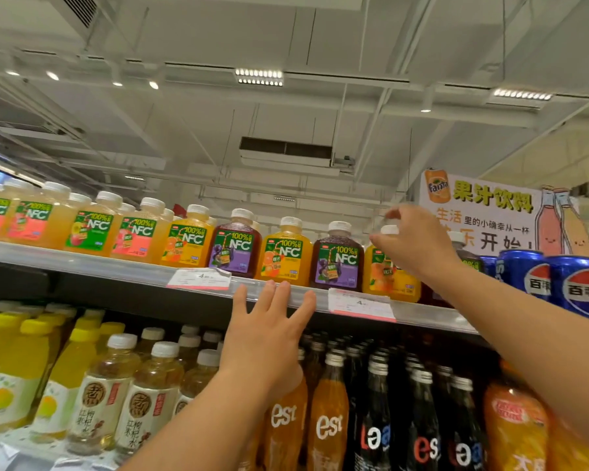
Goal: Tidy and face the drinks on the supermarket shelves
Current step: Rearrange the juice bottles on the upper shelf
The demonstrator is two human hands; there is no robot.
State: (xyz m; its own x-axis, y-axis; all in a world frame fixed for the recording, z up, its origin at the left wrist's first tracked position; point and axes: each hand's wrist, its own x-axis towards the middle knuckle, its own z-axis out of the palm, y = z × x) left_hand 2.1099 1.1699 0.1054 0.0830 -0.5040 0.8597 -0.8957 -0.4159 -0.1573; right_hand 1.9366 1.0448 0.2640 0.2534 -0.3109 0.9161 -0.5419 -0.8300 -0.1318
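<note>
A row of NFC juice bottles stands along the top shelf [116, 270], orange, purple and pink labels facing out. My right hand [419, 243] reaches up to an orange NFC bottle [380, 277] at the right end, thumb and fingers pinched round its white cap. A purple NFC bottle [337, 263] stands just left of it. My left hand [266, 341] is raised with fingers spread, fingertips touching the front rail of the top shelf below an orange bottle [283, 256]; it holds nothing.
Blue Pepsi cans [575, 283] stand right of the juices, under a Fanta sign [483, 212]. Price tags [199, 278] hang on the rail. The shelf below holds yellow-capped bottles [11, 368], pale tea bottles [102, 392] and est bottles [327, 413].
</note>
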